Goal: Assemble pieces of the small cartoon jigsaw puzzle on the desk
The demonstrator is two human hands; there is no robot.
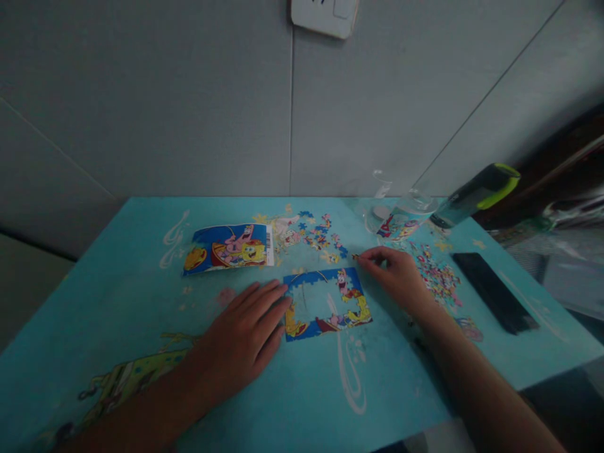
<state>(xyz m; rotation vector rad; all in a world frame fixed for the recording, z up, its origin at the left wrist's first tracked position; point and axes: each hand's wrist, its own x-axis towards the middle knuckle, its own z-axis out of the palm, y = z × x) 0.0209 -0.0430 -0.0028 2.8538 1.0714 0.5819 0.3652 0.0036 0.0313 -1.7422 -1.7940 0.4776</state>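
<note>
A partly assembled jigsaw puzzle (302,331) lies flat on the turquoise table (401,396), its border joined around a bare middle. My left hand (252,324) rests flat with fingers stretched out, the fingertips at the puzzle's left edge. Above the puzzle's upper right corner, my right hand (389,267) pinches a small puzzle piece (355,256) between thumb and fingertips. Loose puzzle pieces (318,236) are scattered just behind the puzzle. A picture sheet (226,247) with the same cartoon figures lies at the back left.
More loose pieces (438,277) are heaped beyond my right forearm. A dark flat strip (493,290) lies at the right. Behind stand a clear cup with cartoon print (406,220), a clear container (380,189) and a dark bottle (472,196). A wall (212,113) closes off the back.
</note>
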